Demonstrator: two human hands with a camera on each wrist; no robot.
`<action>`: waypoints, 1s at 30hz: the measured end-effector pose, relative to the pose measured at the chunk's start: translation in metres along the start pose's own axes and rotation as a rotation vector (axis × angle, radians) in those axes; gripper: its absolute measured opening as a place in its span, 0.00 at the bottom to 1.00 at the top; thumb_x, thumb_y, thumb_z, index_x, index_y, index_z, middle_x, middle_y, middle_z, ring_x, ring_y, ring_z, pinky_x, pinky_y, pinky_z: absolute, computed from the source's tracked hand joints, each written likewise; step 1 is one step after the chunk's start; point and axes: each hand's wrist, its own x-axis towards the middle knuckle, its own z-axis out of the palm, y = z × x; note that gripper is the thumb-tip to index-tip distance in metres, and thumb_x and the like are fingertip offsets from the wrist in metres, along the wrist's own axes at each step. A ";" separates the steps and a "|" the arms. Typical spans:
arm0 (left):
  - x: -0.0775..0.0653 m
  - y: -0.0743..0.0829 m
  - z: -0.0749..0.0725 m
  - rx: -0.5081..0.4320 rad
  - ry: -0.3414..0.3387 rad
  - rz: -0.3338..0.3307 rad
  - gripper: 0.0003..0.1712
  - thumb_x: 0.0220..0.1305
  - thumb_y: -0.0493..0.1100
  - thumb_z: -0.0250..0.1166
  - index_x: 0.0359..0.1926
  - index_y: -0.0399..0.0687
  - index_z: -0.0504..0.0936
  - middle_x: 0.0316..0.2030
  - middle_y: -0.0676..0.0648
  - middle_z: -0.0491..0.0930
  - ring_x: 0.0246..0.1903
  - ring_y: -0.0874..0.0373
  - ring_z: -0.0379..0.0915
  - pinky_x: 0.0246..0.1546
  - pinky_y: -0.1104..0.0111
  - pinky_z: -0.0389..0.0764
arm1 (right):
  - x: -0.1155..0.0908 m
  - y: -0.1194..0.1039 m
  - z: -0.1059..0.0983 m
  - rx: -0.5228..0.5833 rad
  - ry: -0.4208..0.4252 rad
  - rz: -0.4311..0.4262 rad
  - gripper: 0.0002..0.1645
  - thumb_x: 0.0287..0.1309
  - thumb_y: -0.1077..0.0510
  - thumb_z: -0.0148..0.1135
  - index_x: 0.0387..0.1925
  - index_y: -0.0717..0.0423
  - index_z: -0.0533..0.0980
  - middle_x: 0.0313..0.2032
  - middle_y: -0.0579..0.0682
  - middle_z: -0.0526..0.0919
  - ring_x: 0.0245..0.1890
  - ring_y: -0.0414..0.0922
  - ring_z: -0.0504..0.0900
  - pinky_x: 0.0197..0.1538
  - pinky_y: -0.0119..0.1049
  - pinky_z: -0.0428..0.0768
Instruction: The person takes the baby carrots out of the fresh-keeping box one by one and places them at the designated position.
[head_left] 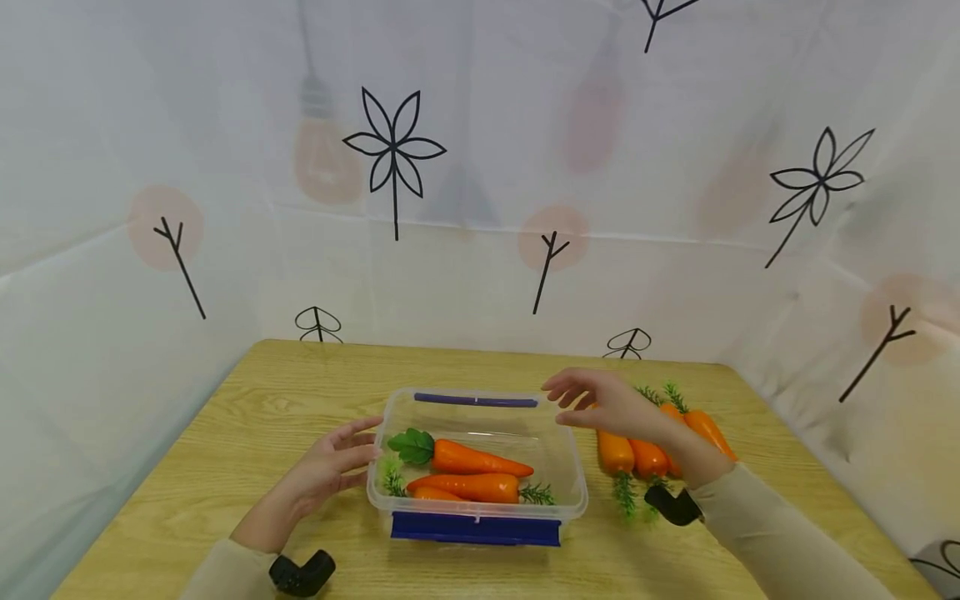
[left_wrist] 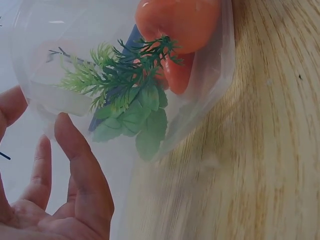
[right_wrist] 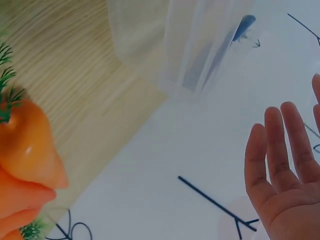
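A clear plastic box (head_left: 555, 467) with blue side latches (head_left: 476, 528) stands on the wooden table, its top uncovered. Inside lie several toy carrots (head_left: 480, 458) with green leaves, also visible through the wall in the left wrist view as an orange carrot (left_wrist: 180, 22). My left hand (head_left: 337, 462) is at the box's left side, fingers extended, fingertips right at the rim. Over the box's far right corner my right hand (head_left: 607, 404) hovers with loosely bent fingers and holds nothing. In the right wrist view, that hand's fingers (right_wrist: 276, 145) are spread apart from the box.
Right of the box, partly behind my right forearm, lies a group of several more carrots (head_left: 617, 452) with leafy tops. The wooden table (head_left: 225, 442) ends at a white patterned cloth (head_left: 465, 275) behind and at the sides. Each wrist wears a black camera (head_left: 302, 573).
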 end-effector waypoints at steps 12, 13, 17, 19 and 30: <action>-0.001 0.001 -0.001 -0.010 0.001 -0.011 0.38 0.62 0.41 0.63 0.69 0.41 0.56 0.61 0.33 0.61 0.44 0.57 0.73 0.43 0.64 0.75 | 0.032 -0.014 0.011 0.040 -0.106 -0.039 0.22 0.57 0.60 0.64 0.54 0.53 0.72 0.45 0.52 0.79 0.43 0.50 0.79 0.44 0.38 0.77; -0.001 0.001 -0.001 -0.010 0.002 -0.013 0.38 0.62 0.41 0.63 0.69 0.41 0.56 0.62 0.33 0.61 0.44 0.57 0.74 0.43 0.64 0.75 | 0.035 -0.016 0.012 0.048 -0.115 -0.043 0.22 0.57 0.60 0.64 0.54 0.54 0.72 0.45 0.52 0.79 0.43 0.50 0.79 0.44 0.38 0.77; 0.000 0.000 0.000 -0.007 0.015 -0.026 0.38 0.61 0.41 0.64 0.69 0.42 0.58 0.62 0.32 0.60 0.45 0.57 0.74 0.44 0.64 0.75 | 0.048 -0.025 0.016 0.071 -0.142 -0.069 0.23 0.56 0.63 0.64 0.54 0.54 0.73 0.45 0.51 0.79 0.43 0.52 0.79 0.45 0.39 0.77; 0.000 -0.001 0.000 -0.007 0.015 -0.030 0.38 0.60 0.41 0.64 0.69 0.42 0.58 0.63 0.32 0.60 0.45 0.56 0.74 0.44 0.64 0.75 | 0.055 -0.029 0.019 0.075 -0.153 -0.076 0.23 0.55 0.63 0.64 0.54 0.54 0.73 0.45 0.50 0.79 0.44 0.53 0.78 0.45 0.39 0.77; 0.000 0.000 0.000 -0.024 -0.022 -0.025 0.39 0.60 0.40 0.64 0.69 0.42 0.57 0.62 0.32 0.60 0.46 0.56 0.74 0.45 0.63 0.75 | 0.088 -0.036 0.039 0.097 -0.274 -0.109 0.22 0.56 0.63 0.64 0.53 0.57 0.74 0.48 0.57 0.77 0.45 0.50 0.77 0.46 0.35 0.76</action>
